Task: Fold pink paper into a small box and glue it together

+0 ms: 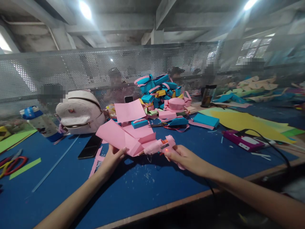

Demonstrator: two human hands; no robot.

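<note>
Folded pink paper [126, 140]: held over the blue table [124, 197], just in front of loose pink sheets [131, 111], with a creased corner turned toward the right.
Left hand [115, 154]: closed on the paper's near edge, with the thumb on top and most other fingers hidden beneath.
Glue gun [160, 147]: aimed leftward at the creased corner, with a small light glowing; cannot tell whether touching the paper or just short of it.
Right hand [183, 156]: wrapped around the gun's handle; cannot tell whether squeezing the trigger.
Burn: could come from a slip of the nozzle toward the nearby left thumb.
Crooked fold: possible from a loosened left grip, or from pushing too hard against thin paper.
Stray glue: might string onto sheets or table from over-squeezing.
Further out: blue-and-pink paper pile [154, 92] behind, dark phone [89, 148] to the left, purple box [243, 140] to the right.
</note>
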